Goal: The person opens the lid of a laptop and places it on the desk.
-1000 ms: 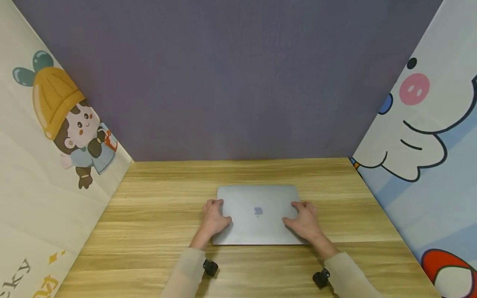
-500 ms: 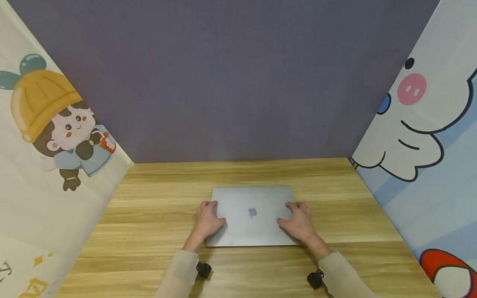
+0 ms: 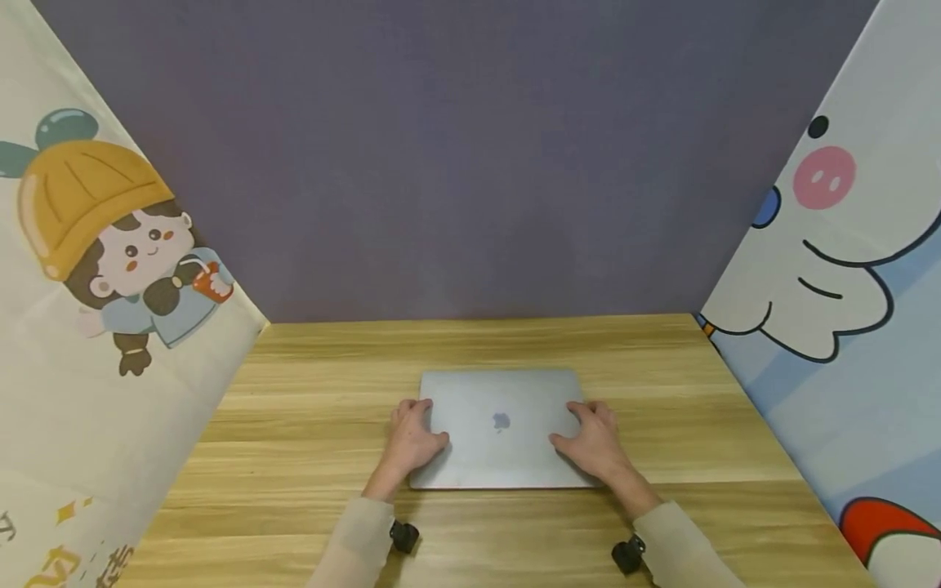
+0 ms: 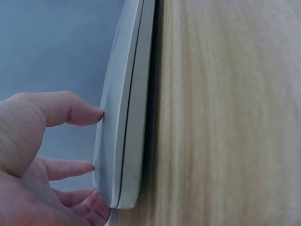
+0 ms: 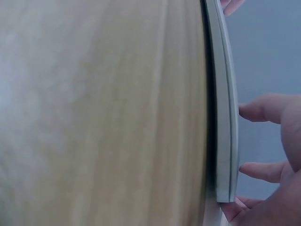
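Note:
A closed silver laptop [image 3: 500, 457] lies flat on the wooden table [image 3: 316, 457], its long side towards me and a darker logo on the lid. The left hand [image 3: 412, 441] grips its left end: thumb and index fingertips touch the lid, the other fingers sit at the side edge. At the right end, the right hand [image 3: 595, 445] holds it the same way. Both wrist views show the laptop's side with a thin seam between lid and base [image 4: 136, 141], and a dark strip between base and table. Fingertips under the edge are partly hidden.
A dark grey panel [image 3: 470, 163] rises behind the table. White sheets with cartoon prints stand at the left [image 3: 59, 392] and right [image 3: 823, 392]. Small black cameras [image 3: 404, 536] are strapped at both wrists.
Against the table, the laptop has slid a little to the left with both hands on it. The hold looks the same. The head view has also shifted slightly.

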Tool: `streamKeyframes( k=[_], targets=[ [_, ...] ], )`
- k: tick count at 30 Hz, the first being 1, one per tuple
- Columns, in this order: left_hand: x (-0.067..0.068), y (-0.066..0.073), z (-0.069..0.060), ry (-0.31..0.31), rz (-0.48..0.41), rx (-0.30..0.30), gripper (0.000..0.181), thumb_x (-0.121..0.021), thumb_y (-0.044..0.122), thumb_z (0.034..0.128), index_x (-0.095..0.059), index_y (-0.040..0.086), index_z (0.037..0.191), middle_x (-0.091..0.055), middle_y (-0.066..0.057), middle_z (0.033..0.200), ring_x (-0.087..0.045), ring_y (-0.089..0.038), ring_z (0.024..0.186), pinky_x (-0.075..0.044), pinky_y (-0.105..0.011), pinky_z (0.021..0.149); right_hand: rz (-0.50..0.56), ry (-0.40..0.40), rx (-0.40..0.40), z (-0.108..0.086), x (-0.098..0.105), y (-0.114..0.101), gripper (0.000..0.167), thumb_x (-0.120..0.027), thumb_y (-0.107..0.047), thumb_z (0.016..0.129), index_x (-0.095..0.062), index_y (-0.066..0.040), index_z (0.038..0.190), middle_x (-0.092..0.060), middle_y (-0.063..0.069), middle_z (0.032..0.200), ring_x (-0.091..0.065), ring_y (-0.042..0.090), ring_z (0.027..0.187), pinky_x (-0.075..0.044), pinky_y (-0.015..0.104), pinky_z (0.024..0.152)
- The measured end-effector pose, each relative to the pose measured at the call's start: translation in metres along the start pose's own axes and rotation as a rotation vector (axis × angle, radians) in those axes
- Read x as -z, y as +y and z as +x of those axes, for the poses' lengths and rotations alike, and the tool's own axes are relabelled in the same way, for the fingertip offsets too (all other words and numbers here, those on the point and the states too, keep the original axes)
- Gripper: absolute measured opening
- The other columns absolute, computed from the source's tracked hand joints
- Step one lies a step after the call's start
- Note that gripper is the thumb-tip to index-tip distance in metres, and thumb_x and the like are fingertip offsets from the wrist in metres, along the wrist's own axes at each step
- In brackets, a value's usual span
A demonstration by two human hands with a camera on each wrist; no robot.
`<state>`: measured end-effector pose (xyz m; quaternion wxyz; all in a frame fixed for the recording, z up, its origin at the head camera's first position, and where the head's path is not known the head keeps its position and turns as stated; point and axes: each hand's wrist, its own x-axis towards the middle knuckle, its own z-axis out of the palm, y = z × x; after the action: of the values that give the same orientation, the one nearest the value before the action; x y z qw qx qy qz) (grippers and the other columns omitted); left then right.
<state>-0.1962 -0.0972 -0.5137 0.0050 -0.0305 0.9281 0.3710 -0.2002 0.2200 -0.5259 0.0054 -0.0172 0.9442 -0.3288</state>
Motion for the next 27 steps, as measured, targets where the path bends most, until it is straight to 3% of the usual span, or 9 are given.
streamKeyframes(
  k=[20,27],
  targets=[
    [0.007,-0.006,0.006,-0.029,0.009,-0.063,0.071,-0.079,0.016,0.0787,-0.052,-0.009,0.140,-0.045,-0.029,0.140,-0.039,-0.043,0.129,-0.042,-0.057,0.106,-0.044,-0.037,0.019,0.003,0.006,-0.005,0.071,-0.080,-0.026,0.081,-0.054,0.010,0.137,-0.047,0.034,0.132,-0.043,0.049,0.122,-0.047,0.061,0.096],
    [0.010,-0.007,0.009,-0.056,0.023,-0.045,0.074,-0.080,0.017,0.0798,-0.050,-0.009,0.143,-0.044,-0.028,0.142,-0.038,-0.042,0.131,-0.042,-0.055,0.107,-0.045,-0.053,0.030,0.006,0.004,-0.004,0.072,-0.080,-0.028,0.082,-0.053,0.009,0.139,-0.045,0.035,0.136,-0.042,0.049,0.125,-0.046,0.061,0.099]
  ],
)
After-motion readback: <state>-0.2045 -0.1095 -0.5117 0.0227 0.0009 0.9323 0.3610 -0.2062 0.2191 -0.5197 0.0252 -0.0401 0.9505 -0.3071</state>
